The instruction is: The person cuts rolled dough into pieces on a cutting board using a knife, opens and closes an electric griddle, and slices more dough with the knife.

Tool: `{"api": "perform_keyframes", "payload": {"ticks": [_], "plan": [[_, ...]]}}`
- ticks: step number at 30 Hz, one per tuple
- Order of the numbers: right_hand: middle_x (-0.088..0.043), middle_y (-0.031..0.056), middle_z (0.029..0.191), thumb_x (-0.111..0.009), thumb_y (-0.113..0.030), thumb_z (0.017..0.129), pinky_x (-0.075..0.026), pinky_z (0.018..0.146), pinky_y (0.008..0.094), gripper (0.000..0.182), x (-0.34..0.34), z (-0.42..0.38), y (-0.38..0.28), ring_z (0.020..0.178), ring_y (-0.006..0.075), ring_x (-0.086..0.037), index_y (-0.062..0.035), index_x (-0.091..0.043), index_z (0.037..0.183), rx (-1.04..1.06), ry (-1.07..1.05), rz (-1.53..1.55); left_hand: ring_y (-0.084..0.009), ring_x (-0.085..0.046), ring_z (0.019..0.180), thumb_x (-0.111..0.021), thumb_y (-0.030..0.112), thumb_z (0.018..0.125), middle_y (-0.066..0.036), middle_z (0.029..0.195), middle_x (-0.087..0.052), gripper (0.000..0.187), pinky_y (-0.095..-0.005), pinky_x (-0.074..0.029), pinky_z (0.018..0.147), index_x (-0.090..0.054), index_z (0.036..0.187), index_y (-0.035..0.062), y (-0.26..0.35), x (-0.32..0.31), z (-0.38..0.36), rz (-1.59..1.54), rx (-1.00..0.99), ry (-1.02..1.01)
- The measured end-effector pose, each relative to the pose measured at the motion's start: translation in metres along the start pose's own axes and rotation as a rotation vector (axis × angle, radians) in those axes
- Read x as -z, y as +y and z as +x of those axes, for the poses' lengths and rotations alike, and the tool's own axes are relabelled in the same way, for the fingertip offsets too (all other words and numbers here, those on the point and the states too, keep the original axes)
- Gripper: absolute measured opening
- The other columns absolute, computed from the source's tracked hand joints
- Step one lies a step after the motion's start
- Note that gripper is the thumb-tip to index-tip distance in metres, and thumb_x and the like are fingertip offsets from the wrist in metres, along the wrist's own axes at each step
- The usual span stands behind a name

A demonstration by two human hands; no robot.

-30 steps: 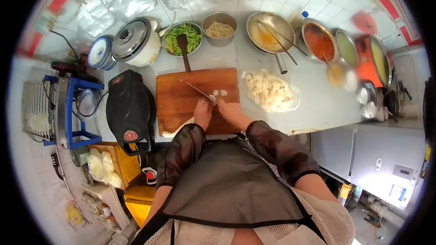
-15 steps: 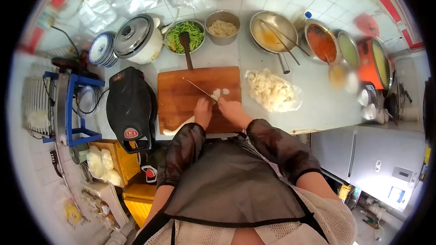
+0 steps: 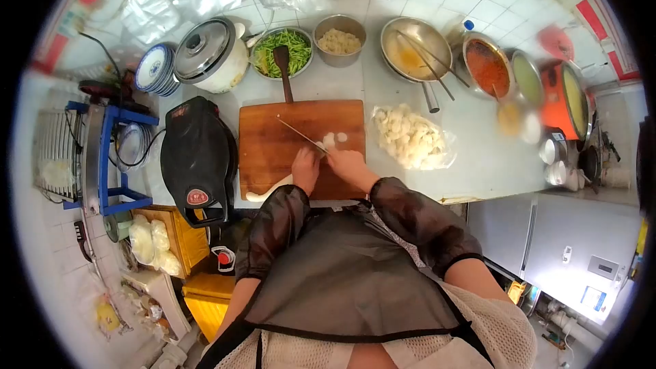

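A wooden cutting board (image 3: 263,137) lies in front of me on the counter. My right hand (image 3: 348,166) is closed round the handle of a knife (image 3: 299,130), whose thin blade points up and left across the board. Beside it, my left hand (image 3: 305,168) has its fingers curled over a long white roll (image 3: 265,195), which might be dough or a peeled root. The roll's far end is hidden under the fingers, close to the blade. Just past the knife lie a few white cut pieces (image 3: 330,141).
Left of the board stands a black electric griddle (image 3: 198,154). A plastic bag of white pieces (image 3: 410,138) lies to the right. Behind are a brown spatula (image 3: 282,68), a bowl of chopped greens (image 3: 301,48), a steel pot (image 3: 339,59) and a pan with chopsticks (image 3: 406,65).
The whole view has shifted very slightly. Both hands, the knife and the white roll keep nearly the same place on the board.
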State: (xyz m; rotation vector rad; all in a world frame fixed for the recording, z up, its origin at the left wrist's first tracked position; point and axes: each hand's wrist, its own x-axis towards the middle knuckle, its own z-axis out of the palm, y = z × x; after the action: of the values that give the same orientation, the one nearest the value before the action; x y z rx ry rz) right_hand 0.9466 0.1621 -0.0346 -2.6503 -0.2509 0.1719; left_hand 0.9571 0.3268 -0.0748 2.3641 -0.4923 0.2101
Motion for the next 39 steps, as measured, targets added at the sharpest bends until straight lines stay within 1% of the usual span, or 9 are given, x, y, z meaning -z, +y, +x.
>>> {"api": "perform_keyframes", "payload": {"ticks": [6,13,16,19,21,25,32,34,39], "plan": [[-0.063,0.0181,0.068,-0.048,-0.023,0.096,-0.048,0.058,0.0506,0.017,0.071,-0.057,0.006,0.063,0.0388,-0.062,-0.0062,-0.047,0.098,-0.007,-0.231,0.009,-0.0390,-0.054,0.092,-0.061,0.000,0.080,-0.017,0.094,-0.057,0.010,-0.0448,-0.046,0.078,-0.059,0.090,0.0001,-0.001,-0.004,-0.004,-0.099,-0.021,0.097],[-0.063,0.0185,0.067,-0.049,-0.022,0.095,-0.048,0.055,0.0495,0.017,-0.008,0.010,-0.008,0.064,0.0385,-0.063,-0.0055,-0.049,0.099,0.119,0.059,0.112,-0.0397,-0.053,0.096,-0.062,-0.002,0.079,-0.018,0.099,-0.056,0.016,-0.0464,-0.045,0.081,-0.058,0.094,-0.0002,-0.008,-0.004,-0.010,-0.070,-0.035,0.028],[-0.063,0.0190,0.067,-0.049,-0.023,0.095,-0.048,0.055,0.0498,0.018,-0.002,-0.011,0.002,0.064,0.0393,-0.063,-0.0053,-0.050,0.099,0.061,0.001,0.072,-0.0401,-0.049,0.102,-0.062,-0.002,0.079,-0.020,0.106,-0.053,0.023,-0.0473,-0.042,0.086,-0.054,0.100,-0.0007,0.010,0.006,-0.007,-0.028,0.049,0.076],[-0.063,0.0192,0.067,-0.048,-0.024,0.096,-0.047,0.055,0.0512,0.019,0.026,-0.042,0.029,0.063,0.0403,-0.061,-0.0059,-0.051,0.098,-0.045,-0.111,0.119,-0.0415,-0.045,0.104,-0.064,-0.001,0.081,-0.021,0.107,-0.047,0.026,-0.0475,-0.040,0.089,-0.050,0.103,-0.0008,0.009,0.007,-0.004,-0.088,0.180,-0.034],[-0.060,0.0219,0.066,-0.046,-0.028,0.098,-0.046,0.058,0.0526,0.021,0.042,-0.048,0.039,0.066,0.0431,-0.060,-0.0082,-0.052,0.097,-0.163,-0.115,0.163,-0.0411,-0.046,0.102,-0.063,-0.003,0.081,-0.020,0.107,-0.047,0.026,-0.0467,-0.040,0.088,-0.050,0.103,-0.0011,0.012,0.001,0.011,-0.165,0.066,0.002],[-0.059,0.0217,0.066,-0.047,-0.030,0.098,-0.045,0.058,0.0533,0.025,0.049,-0.031,0.049,0.063,0.0436,-0.059,-0.0054,-0.052,0.095,-0.100,0.013,0.108,-0.0394,-0.047,0.100,-0.063,-0.006,0.078,-0.020,0.106,-0.048,0.026,-0.0438,-0.040,0.086,-0.051,0.101,0.0001,0.023,-0.024,0.026,-0.040,-0.124,0.021],[-0.062,0.0188,0.068,-0.047,-0.023,0.096,-0.047,0.058,0.0507,0.019,0.085,-0.055,0.033,0.065,0.0410,-0.060,-0.0044,-0.049,0.093,0.076,-0.012,0.004,-0.0394,-0.051,0.092,-0.060,-0.005,0.077,-0.019,0.098,-0.052,0.016,-0.0451,-0.044,0.081,-0.055,0.092,-0.0023,0.016,-0.028,0.024,-0.085,-0.121,0.012],[-0.062,0.0189,0.067,-0.047,-0.027,0.097,-0.047,0.056,0.0519,0.021,0.082,-0.052,0.033,0.063,0.0410,-0.061,-0.0068,-0.050,0.099,-0.026,-0.143,0.015,-0.0396,-0.051,0.091,-0.060,-0.004,0.077,-0.019,0.096,-0.053,0.014,-0.0449,-0.045,0.080,-0.055,0.091,-0.0022,0.020,-0.030,0.024,-0.096,-0.116,0.029],[-0.062,0.0177,0.067,-0.046,-0.024,0.097,-0.047,0.055,0.0493,0.019,0.033,0.011,0.023,0.062,0.0391,-0.061,-0.0059,-0.049,0.097,0.012,-0.073,0.029,-0.0402,-0.051,0.092,-0.060,-0.002,0.080,-0.020,0.096,-0.053,0.010,-0.0452,-0.045,0.081,-0.056,0.089,-0.0022,0.021,-0.024,0.022,-0.130,-0.111,0.027]]}}
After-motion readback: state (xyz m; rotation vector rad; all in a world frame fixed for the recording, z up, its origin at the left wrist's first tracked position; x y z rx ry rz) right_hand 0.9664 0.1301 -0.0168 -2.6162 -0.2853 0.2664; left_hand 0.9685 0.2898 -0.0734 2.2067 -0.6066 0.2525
